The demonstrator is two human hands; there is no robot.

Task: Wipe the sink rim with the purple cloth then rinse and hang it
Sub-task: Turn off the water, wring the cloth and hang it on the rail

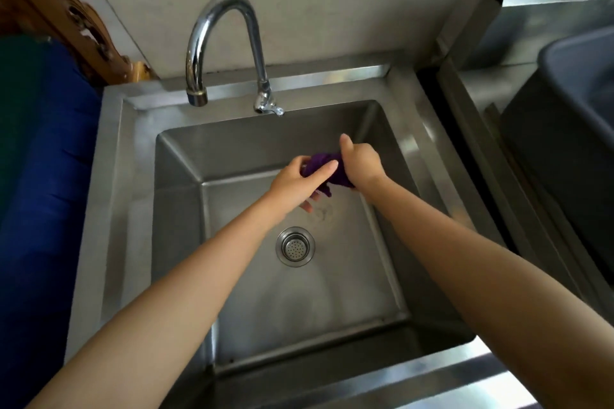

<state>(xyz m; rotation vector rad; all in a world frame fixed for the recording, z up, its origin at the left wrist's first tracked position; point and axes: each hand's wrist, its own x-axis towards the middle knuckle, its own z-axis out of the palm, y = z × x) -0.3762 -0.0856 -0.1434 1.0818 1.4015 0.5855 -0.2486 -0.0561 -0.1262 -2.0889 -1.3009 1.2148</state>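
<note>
The purple cloth (324, 164) is bunched into a tight wad between both hands, held over the back half of the steel sink basin (186, 209). My left hand (297, 178) grips its left end and my right hand (360, 161) is closed around its right end, thumb up. A small tail of cloth hangs below the hands. The sink rim (113, 176) frames the basin on all sides. The chrome faucet (222, 43) arches over the back rim, its spout at the left; no water runs from it.
A round drain strainer (295, 246) sits in the basin floor below the hands. A dark grey tub (571, 129) stands on the steel counter to the right. Blue fabric (43, 176) and carved wood (76, 20) lie to the left. A pale wall rises behind.
</note>
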